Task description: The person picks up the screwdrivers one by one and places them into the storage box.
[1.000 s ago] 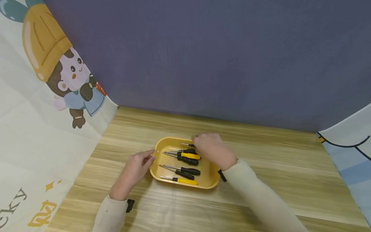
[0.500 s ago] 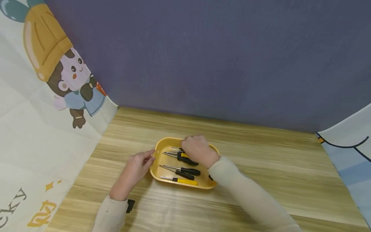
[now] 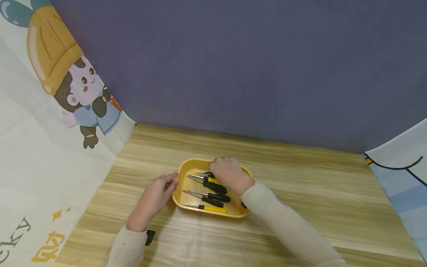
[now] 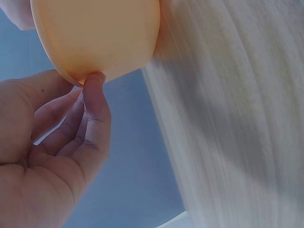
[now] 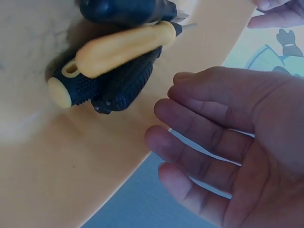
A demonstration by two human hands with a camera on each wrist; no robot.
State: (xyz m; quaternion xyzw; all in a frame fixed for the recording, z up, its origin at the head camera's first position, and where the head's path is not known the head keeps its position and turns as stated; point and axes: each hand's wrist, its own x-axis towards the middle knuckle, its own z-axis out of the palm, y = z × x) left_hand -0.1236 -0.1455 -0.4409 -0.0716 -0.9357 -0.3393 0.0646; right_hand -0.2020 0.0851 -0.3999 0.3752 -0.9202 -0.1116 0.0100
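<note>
A yellow plastic tray (image 3: pixel 235 208) on the table holds several screwdrivers lying roughly side by side, shafts to the left. My left hand (image 3: pixel 156 193) pinches the tray's left rim between thumb and fingers, as the left wrist view confirms. Over the far right part of the tray is my right hand (image 3: pixel 230 173), hiding some handles. In the right wrist view its loosely bent fingers (image 5: pixel 175 111) hold nothing, beside a pile with a yellow-handled screwdriver (image 5: pixel 126 47) above black handles. Nearer the front lie a black-handled screwdriver (image 3: pixel 219 197) and a yellow-handled screwdriver (image 3: pixel 215 209).
The wood-grain table (image 3: pixel 317 207) extends on both sides of the tray. A dark blue backdrop (image 3: pixel 233 74) rises behind it. A white cloth with a cartoon figure (image 3: pixel 83 81) hangs at the left.
My right hand has moved left and inward from the tray's far right rim. The farthest screwdriver has shifted left and closer to the pile. The left hand stays on the rim.
</note>
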